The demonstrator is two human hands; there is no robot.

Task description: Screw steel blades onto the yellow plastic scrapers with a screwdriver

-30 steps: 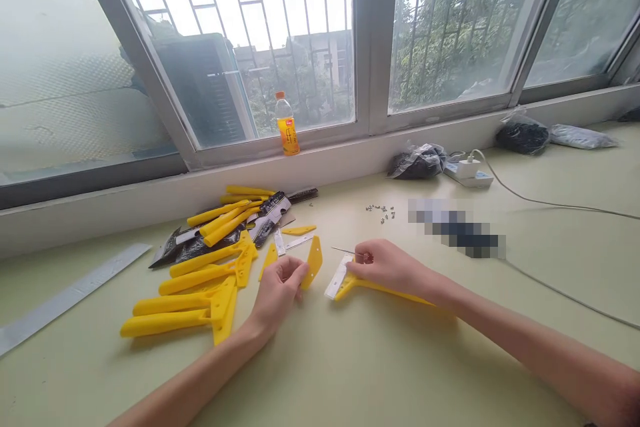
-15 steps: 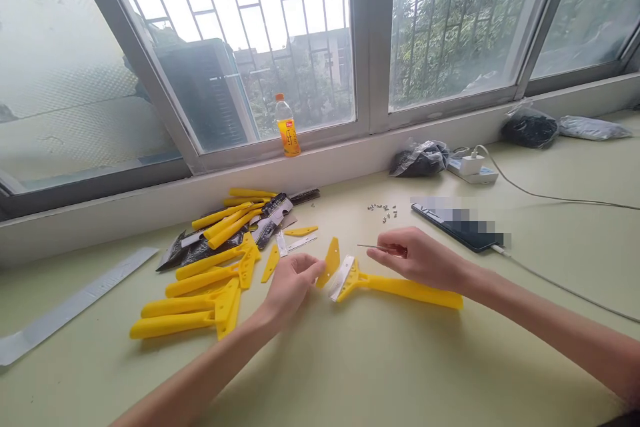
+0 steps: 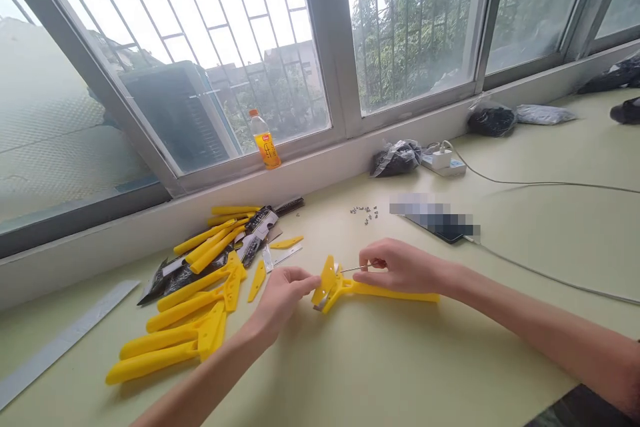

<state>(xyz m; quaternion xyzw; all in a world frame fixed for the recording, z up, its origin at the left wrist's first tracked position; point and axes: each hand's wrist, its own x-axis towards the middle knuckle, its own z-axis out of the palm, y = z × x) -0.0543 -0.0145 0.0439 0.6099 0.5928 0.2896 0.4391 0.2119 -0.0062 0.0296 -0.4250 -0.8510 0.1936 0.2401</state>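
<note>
A yellow scraper (image 3: pixel 395 291) lies on the table, its handle pointing right, with a metal blade (image 3: pixel 318 307) partly showing at its head. My left hand (image 3: pixel 287 290) pinches a yellow blade cover plate (image 3: pixel 327 277) between thumb and fingers and holds it over the scraper's head, covering most of the blade. Closed around a thin metal rod tool (image 3: pixel 356 269), my right hand (image 3: pixel 393 263) is above the scraper's neck. The rod's tip points left, near the cover plate; its other end is hidden in the fingers.
Several yellow scrapers (image 3: pixel 165 353) lie at the left, with more on black packaging (image 3: pixel 183 271) behind. Loose cover plates (image 3: pixel 257 280) lie beside them. Small screws (image 3: pixel 367 211) are scattered ahead. A phone (image 3: pixel 445 227) with a cable lies right; a bottle (image 3: pixel 267 143) stands on the sill.
The cover plate in my left hand has come onto the scraper's head over the blade. My right hand has brought the rod's tip closer to it. The camera view has shifted right.
</note>
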